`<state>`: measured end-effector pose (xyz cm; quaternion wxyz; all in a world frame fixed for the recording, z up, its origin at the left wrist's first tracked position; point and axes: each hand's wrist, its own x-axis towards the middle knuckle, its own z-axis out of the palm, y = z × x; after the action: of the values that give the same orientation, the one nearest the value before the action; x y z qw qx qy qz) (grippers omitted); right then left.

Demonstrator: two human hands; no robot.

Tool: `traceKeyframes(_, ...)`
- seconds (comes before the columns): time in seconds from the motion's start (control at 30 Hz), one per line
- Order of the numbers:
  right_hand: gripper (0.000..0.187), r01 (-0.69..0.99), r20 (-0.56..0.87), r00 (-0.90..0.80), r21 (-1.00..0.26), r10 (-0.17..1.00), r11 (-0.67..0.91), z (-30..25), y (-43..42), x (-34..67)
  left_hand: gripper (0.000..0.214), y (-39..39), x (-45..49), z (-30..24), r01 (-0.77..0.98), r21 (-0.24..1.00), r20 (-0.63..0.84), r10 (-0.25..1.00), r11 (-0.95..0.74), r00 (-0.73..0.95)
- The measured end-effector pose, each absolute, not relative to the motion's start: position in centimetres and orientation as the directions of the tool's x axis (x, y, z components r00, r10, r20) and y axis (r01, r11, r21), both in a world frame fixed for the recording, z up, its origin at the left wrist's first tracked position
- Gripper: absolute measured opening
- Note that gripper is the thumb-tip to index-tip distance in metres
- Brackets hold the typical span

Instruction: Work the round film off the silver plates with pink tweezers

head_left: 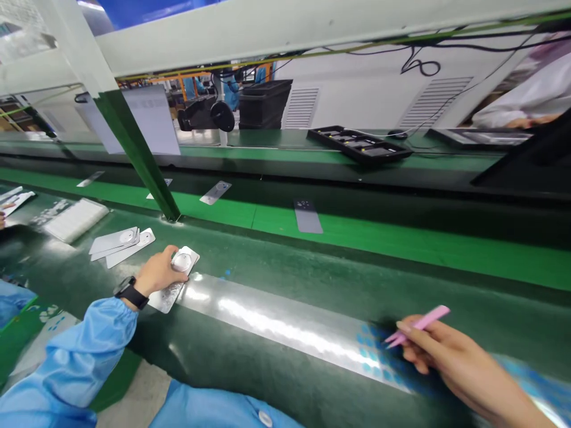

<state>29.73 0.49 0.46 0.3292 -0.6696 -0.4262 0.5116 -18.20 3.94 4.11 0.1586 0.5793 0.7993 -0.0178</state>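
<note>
The fingers of the left hand (158, 273) are clenched over a white round disc (182, 262) sitting on a grey card (165, 299), near the tabletop's front edge. The right hand's (450, 356) fingers grip pink tweezers (419, 326) just above a shiny film strip with blue dots (285, 327). More grey cards (120, 245) lie beside the left hand on the green tabletop (285, 279).

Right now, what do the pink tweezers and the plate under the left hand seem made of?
The pink tweezers look plastic or coated: smooth, matte pink, though blur leaves it open. The plate looks like metal or metallised film: silvery, with mottled glossy reflections.
</note>
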Motion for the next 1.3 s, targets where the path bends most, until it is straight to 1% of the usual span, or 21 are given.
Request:
traceKeyframes(0.03,0.038,0.238,-0.411,0.139,-0.869,0.901,-0.433,0.7,0.3,30.3,0.070,3.8,-17.8,4.1,0.942,0.108,-0.278,0.919,0.319,-0.280)
traceKeyframes(0.1,0.035,0.243,-0.421,0.210,-0.852,0.882,-0.464,1.0,0.1,30.9,0.071,3.6,-17.4,4.1,0.944,0.059,-0.291,0.911,0.324,-0.294)
traceKeyframes(0.17,0.036,0.256,-0.418,0.285,-0.834,0.863,-0.488,1.2,-0.1,30.9,0.070,3.7,-17.4,4.1,0.938,0.053,-0.310,0.899,0.342,-0.311)
traceKeyframes(0.23,0.037,0.274,-0.405,0.318,-0.826,0.857,-0.492,1.4,-0.3,30.5,0.072,4.0,-17.7,4.0,0.931,0.063,-0.324,0.890,0.360,-0.323)
traceKeyframes(0.47,0.038,0.240,-0.381,0.265,-0.863,0.886,-0.444,0.8,0.1,28.7,0.076,4.3,-18.2,4.0,0.916,0.116,-0.315,0.889,0.385,-0.334)
traceKeyframes(0.6,0.038,0.226,-0.383,0.200,-0.878,0.902,-0.422,0.3,0.4,27.7,0.071,4.1,-18.5,4.0,0.904,0.137,-0.291,0.889,0.405,-0.354)
traceKeyframes(0.63,0.038,0.225,-0.374,0.181,-0.885,0.909,-0.409,0.3,0.4,27.4,0.069,3.9,-18.7,4.0,0.899,0.151,-0.287,0.889,0.411,-0.358)
traceKeyframes(0.7,0.038,0.231,-0.353,0.151,-0.896,0.923,-0.380,0.3,0.4,26.9,0.062,3.6,-19.6,4.3,0.870,0.231,-0.250,0.891,0.435,-0.379)
traceKeyframes(0.77,0.039,0.247,-0.341,0.123,-0.899,0.932,-0.362,0.0,0.5,26.5,0.057,3.0,-20.7,5.2,0.826,0.328,-0.191,0.888,0.459,-0.417)
traceKeyframes(0.83,0.039,0.258,-0.329,0.112,-0.902,0.938,-0.348,-0.4,0.8,26.0,0.056,2.3,-21.5,6.9,0.783,0.391,-0.124,0.871,0.484,-0.476)
traceKeyframes(0.97,0.035,0.233,-0.307,0.133,-0.915,0.942,-0.331,-1.2,1.5,23.2,0.062,1.1,-21.2,10.7,0.772,0.403,-0.014,0.847,0.491,-0.532)
traceKeyframes(1.07,0.027,0.158,-0.283,0.156,-0.939,0.947,-0.306,-1.3,2.2,19.7,0.066,1.5,-19.7,11.0,0.806,0.409,-0.030,0.889,0.428,-0.457)
traceKeyframes(1.17,0.018,0.100,-0.275,0.149,-0.951,0.950,-0.291,-1.6,3.2,16.7,0.061,2.8,-17.8,8.5,0.847,0.423,-0.066,0.943,0.322,-0.325)
traceKeyframes(1.23,0.016,0.071,-0.277,0.139,-0.955,0.951,-0.288,-1.8,3.8,15.6,0.054,3.6,-16.8,6.5,0.874,0.388,-0.103,0.956,0.294,-0.276)
traceKeyframes(1.3,0.014,0.039,-0.283,0.130,-0.956,0.950,-0.290,-2.0,4.0,15.4,0.050,4.0,-16.3,5.1,0.894,0.332,-0.142,0.953,0.300,-0.267)
